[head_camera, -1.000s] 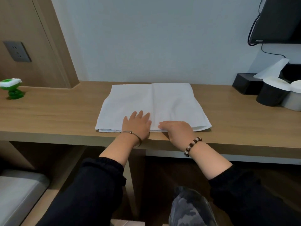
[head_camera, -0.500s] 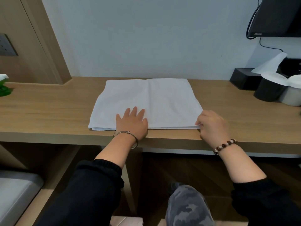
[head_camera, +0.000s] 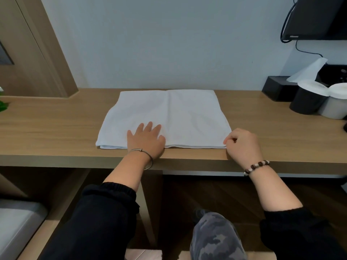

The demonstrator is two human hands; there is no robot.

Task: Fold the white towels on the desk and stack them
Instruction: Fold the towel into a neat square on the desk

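1. Now, right grip (head_camera: 242,145) pinches the towel (head_camera: 169,113) at its near right corner, fingers curled.
2. Left grip (head_camera: 145,139) lies flat, fingers straight, pressing the near edge.
3. Towel sits part-folded on the surface (head_camera: 56,128); another fold looks due, and no stack is in view.

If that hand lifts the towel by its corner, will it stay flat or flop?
Probably flop: the towel lies in soft layers, creased down the middle. Likely light: the right hand pinches just a corner. It may slide; the left hand presses it flat.
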